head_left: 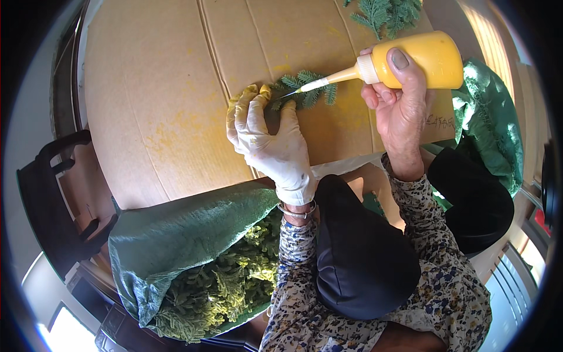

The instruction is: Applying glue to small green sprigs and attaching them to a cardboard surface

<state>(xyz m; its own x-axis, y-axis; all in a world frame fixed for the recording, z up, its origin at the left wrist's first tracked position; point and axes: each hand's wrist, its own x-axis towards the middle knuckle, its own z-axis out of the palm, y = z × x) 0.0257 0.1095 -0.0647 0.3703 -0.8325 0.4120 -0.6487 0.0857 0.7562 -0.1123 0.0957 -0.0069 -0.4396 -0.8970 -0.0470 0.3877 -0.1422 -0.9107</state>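
Observation:
On the cardboard, my left hand [264,132], in a white glove with yellow-stained fingertips, is closed on a green pine sprig [308,97]. Its fingers pinch the left end of the sprig, and the leafy side points right. My bare right hand [402,100] grips a squeeze bottle [431,61] of yellow liquid, tilted almost level. From its white collar a long tapered nozzle [334,77] reaches left over the sprig. The thin tip ends close to my left fingertips; whether it touches the sprig I cannot tell.
A large cardboard sheet [158,76] with creases and yellow smears covers the work surface. More green sprigs [387,14] lie at its far right. A green sack [176,229] full of sprigs [223,287] stands at near left; another green sack [495,117] is on the right. A black chair [53,199] stands left.

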